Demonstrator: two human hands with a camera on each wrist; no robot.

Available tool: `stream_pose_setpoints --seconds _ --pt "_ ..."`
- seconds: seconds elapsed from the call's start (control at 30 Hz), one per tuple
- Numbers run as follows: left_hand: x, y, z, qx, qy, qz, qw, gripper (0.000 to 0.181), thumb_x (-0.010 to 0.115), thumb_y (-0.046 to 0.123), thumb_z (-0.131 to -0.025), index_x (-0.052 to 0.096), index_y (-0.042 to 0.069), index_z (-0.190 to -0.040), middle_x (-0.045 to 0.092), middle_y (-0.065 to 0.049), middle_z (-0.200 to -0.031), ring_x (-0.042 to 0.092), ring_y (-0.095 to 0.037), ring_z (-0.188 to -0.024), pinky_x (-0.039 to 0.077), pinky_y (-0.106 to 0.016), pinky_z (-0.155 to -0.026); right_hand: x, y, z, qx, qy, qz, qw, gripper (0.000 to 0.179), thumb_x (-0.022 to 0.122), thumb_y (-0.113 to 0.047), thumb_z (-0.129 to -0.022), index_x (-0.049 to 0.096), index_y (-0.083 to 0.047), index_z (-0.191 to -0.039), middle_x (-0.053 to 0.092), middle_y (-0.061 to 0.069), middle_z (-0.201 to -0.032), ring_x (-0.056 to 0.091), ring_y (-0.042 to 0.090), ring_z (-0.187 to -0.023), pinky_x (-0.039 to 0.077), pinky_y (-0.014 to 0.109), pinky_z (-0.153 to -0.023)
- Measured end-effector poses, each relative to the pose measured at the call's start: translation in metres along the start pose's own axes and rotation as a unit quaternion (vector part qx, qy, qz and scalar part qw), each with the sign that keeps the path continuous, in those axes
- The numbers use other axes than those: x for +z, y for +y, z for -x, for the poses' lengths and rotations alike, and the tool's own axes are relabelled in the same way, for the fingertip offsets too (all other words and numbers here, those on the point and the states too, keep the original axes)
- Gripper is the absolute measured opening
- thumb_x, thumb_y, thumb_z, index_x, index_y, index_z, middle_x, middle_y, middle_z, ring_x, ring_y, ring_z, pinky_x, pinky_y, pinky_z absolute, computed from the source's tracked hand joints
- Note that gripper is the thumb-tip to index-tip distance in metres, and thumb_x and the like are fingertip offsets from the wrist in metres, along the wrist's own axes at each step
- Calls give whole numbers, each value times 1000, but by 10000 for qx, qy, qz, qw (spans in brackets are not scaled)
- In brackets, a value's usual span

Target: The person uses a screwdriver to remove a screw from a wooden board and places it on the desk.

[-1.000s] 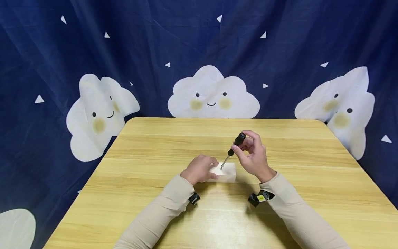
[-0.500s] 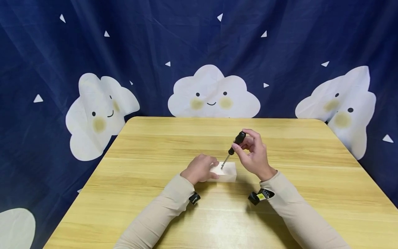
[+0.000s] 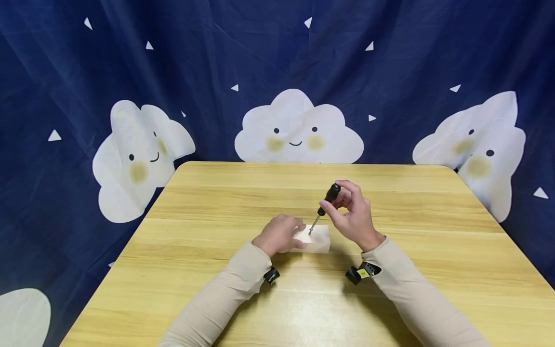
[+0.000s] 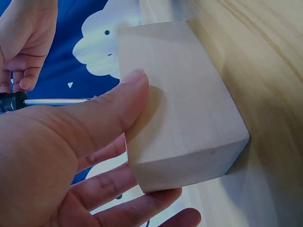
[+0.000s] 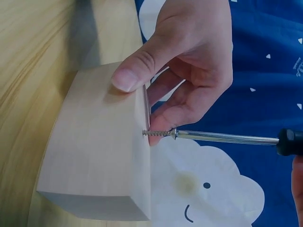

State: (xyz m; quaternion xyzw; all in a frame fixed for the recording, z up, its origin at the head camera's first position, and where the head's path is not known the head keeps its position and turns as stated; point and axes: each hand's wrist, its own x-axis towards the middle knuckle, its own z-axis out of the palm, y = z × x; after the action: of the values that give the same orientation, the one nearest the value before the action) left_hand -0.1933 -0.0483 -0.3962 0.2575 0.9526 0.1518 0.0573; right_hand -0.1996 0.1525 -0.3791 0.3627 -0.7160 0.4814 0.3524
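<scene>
A pale wooden block [image 3: 320,245] lies on the table, its left end held by my left hand [image 3: 281,234] with the thumb on the near face and fingers behind. In my right hand [image 3: 354,217] is a screwdriver [image 3: 331,193] with a black handle, gripped between thumb and fingers and leaning up to the right. The right wrist view shows its metal shaft [image 5: 227,137] meeting the head of a screw [image 5: 158,133], whose point is at the block's top face. Most of the screw's thread stands out of the wood.
The wooden table [image 3: 208,202] runs out on all sides of the block. Behind it hangs a dark blue curtain [image 3: 208,53] with white smiling clouds. A black camera sits on each wrist.
The screwdriver handle has shifted very slightly left with my right hand. Block and left hand keep their place; the whole view has drifted a little.
</scene>
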Motion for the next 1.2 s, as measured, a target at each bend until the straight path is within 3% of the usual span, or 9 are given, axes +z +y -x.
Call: stream_pose_setpoints --seconds 0.13,0.2,0.33,0.43,0.6,0.67,1.0,1.2 --pt "0 1 0 -3 1 24 10000 43 83 35 -76 70 12 -111 69 -2 -110 61 -23 -102 49 -35 -88 0 -1 -2 27 -119 167 9998 62 77 12 -75 41 8 -125 63 12 -73 61 17 -56 51 19 -55" --pt "0 1 0 -10 -9 52 10000 44 83 35 -76 70 12 -112 69 -2 -111 61 -24 -103 48 -35 -89 0 -1 -2 17 -141 229 9996 67 77 15 -71 40 7 -126 64 13 -74 61 18 -56 52 21 -55" --pt "-1 1 1 -19 -36 75 10000 45 83 35 -77 70 11 -113 69 -2 -112 61 -25 -106 48 -36 -92 4 -1 -4 -41 -1 294 9996 58 78 -14 -83 41 4 -124 64 13 -73 62 21 -55 53 26 -52" --pt "-2 1 1 -37 -51 82 9999 45 82 35 -77 70 11 -113 68 -2 -113 60 -25 -107 47 -37 -93 7 -4 -6 -40 245 354 9991 58 76 -28 -85 43 5 -121 64 14 -71 63 22 -55 53 28 -51" --pt "-2 2 1 -42 -79 97 9999 45 82 34 -78 69 11 -115 68 -3 -115 60 -26 -109 47 -37 -95 12 -9 -9 79 520 531 9972 57 81 9 -71 47 7 -117 62 14 -69 62 22 -55 53 26 -54" --pt "-2 2 1 -44 -92 87 9999 45 82 34 -78 69 11 -114 68 -3 -114 60 -26 -109 47 -37 -95 12 -10 -10 82 512 598 9969 61 80 16 -66 48 8 -116 62 14 -68 63 23 -55 54 27 -54" --pt "-3 4 0 -113 -118 117 9998 45 82 33 -77 69 11 -114 68 -3 -114 60 -26 -108 47 -38 -94 10 -9 -12 -63 268 325 9991 58 75 21 -68 47 12 -117 63 16 -71 64 25 -57 53 18 -60" --pt "-2 3 0 -107 -124 98 9998 45 82 33 -77 69 11 -114 68 -2 -114 60 -25 -107 48 -37 -93 9 -9 -12 -85 86 203 9997 56 73 22 -70 47 11 -118 66 18 -76 66 26 -61 55 24 -59"
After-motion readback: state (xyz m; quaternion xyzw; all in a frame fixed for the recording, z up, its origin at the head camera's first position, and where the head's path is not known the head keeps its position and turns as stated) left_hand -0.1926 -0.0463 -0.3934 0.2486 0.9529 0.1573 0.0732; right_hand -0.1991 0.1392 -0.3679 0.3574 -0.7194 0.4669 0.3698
